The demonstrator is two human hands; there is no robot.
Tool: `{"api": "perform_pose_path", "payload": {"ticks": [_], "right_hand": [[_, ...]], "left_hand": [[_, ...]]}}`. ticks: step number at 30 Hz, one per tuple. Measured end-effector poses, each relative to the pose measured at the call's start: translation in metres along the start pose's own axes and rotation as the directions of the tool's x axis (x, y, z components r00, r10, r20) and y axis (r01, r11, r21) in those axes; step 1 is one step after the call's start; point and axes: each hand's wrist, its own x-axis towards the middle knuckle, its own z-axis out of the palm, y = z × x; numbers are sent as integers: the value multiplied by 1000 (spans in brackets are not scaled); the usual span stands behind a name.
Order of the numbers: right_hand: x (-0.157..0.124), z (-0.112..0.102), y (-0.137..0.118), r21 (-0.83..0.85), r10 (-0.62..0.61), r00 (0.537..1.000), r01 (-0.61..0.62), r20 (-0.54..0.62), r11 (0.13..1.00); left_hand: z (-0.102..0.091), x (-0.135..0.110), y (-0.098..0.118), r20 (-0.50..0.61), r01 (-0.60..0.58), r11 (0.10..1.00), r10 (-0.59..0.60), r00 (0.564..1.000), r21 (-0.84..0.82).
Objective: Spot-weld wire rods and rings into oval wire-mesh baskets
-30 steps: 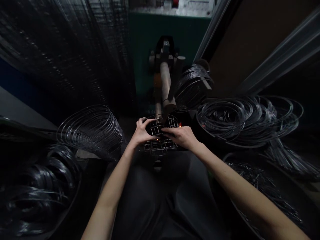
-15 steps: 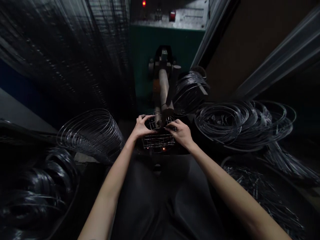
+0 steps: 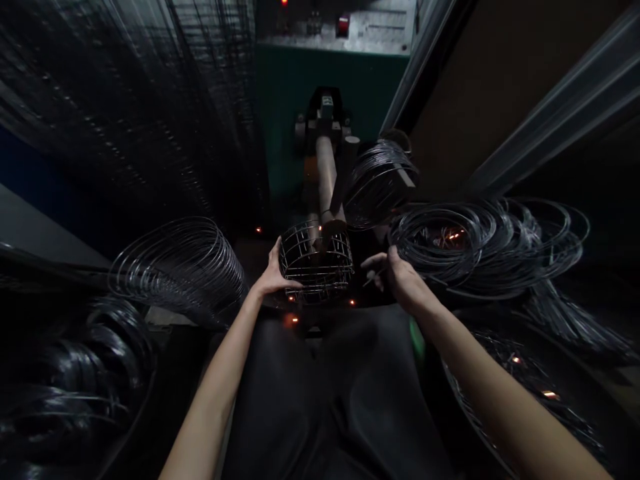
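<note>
A round wire cage (image 3: 316, 262) sits under the tip of a long metal arm (image 3: 327, 180) of a green machine. My left hand (image 3: 273, 273) grips the cage's left side. To the right of the cage is my right hand (image 3: 397, 277), off it and closed in a pinch on a short thin wire piece beside the pile of wire rings (image 3: 480, 243). Orange sparks lie scattered around the cage's base.
A coil of wire rings (image 3: 183, 267) lies at the left, darker coils (image 3: 85, 373) below it. More rings hang on a peg (image 3: 377, 180) right of the arm. Loose wires fill a tray (image 3: 530, 393) at lower right. The control panel (image 3: 345, 27) shows a red light.
My right hand left the cage and moved right toward the ring pile. The cage now stands more upright with only my left hand on it. Sparks have spread around.
</note>
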Motion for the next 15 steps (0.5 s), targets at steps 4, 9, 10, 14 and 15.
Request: {"api": "perform_pose_path", "payload": {"ticks": [4,9,10,14,15], "right_hand": [[-23,-3,12,33,104,981,-111,162,993],[-49,-8,36,-218,51,976,-4,213,976],[-53,-9,42,-277,25,984,26,179,960],[-63,-12,65,-337,28,994,9,104,942],[-65,-12,69,-321,50,993,-14,103,947]], "left_hand": [[8,0,-7,-25,71,984,-76,997,-160],[13,-2,-10,-120,137,916,-195,973,-378],[13,-3,-10,-131,149,910,-214,968,-386],[12,-8,-6,-133,141,901,-212,968,-409],[13,-9,-5,-136,131,905,-201,970,-404]]}}
